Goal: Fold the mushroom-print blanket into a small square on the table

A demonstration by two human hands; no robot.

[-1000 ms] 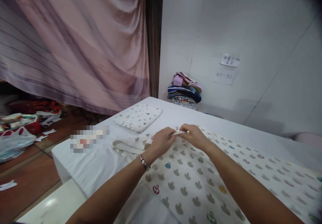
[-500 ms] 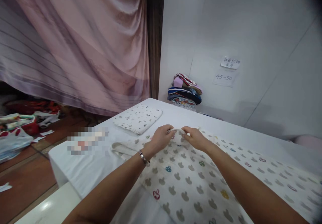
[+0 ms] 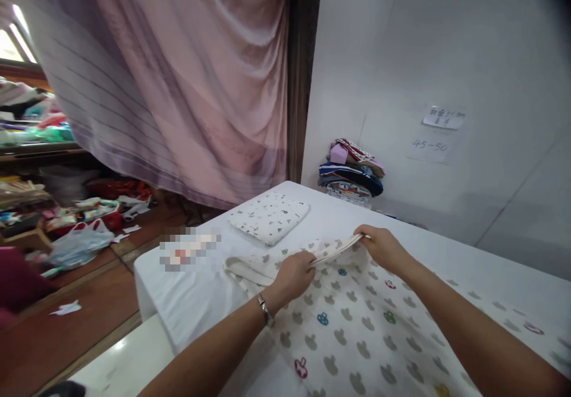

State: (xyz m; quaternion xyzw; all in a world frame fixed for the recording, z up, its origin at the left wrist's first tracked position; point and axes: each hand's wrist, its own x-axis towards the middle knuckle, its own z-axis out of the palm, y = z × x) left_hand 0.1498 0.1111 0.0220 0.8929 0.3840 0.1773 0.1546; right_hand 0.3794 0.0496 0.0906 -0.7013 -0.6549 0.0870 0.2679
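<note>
A: Where are the hands?

B: Both pinch one edge of a rabbit-print cloth (image 3: 343,325), the left hand (image 3: 293,275) nearer, the right hand (image 3: 384,249) farther and to the right. The edge runs raised between them.

A: And the cloth itself?

B: Spread over the near and right parts of a white table (image 3: 325,210), its left end doubled over. White surface shows between that end and the table's left edge.

A: Farther off?

B: A folded cloth (image 3: 270,216) lies toward the far left corner. Beyond the far edge, stacked fabrics (image 3: 351,172) stand by the wall (image 3: 446,52).
</note>
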